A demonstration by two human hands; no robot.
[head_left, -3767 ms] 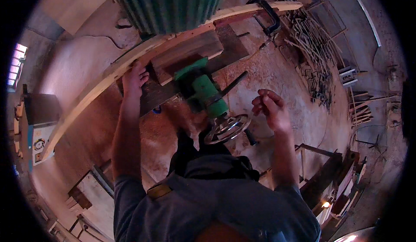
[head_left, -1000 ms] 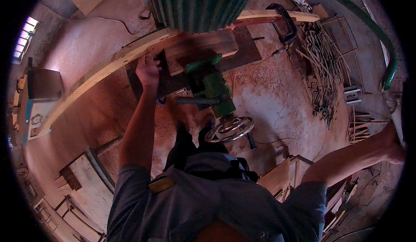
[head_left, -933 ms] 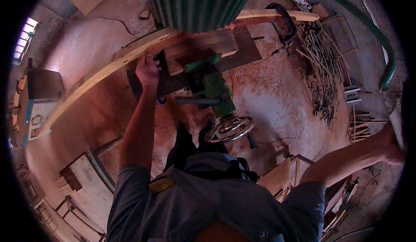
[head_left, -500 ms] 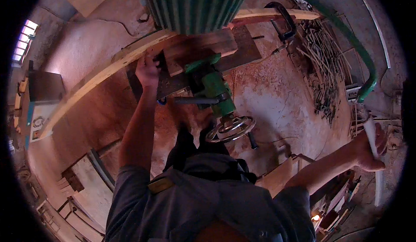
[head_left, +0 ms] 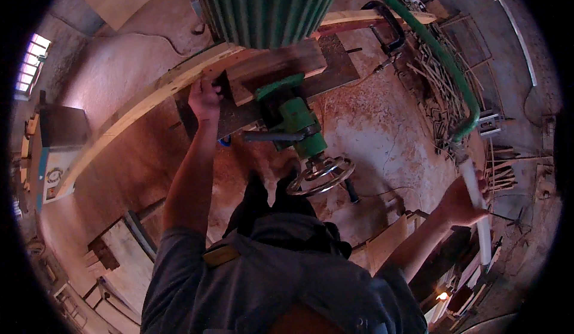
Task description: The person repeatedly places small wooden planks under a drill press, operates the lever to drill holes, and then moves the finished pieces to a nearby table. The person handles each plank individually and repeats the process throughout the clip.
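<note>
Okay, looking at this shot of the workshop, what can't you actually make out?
Head view only:
- Left hand: fingertips hidden behind the long plank, so its grip is unclear.
- Right hand: wrapped around a white pipe; the pipe's lower end blurs near the rim.
- Green machine: top cut off by the upper edge.
- Handwheel: motion-blurred.
</note>
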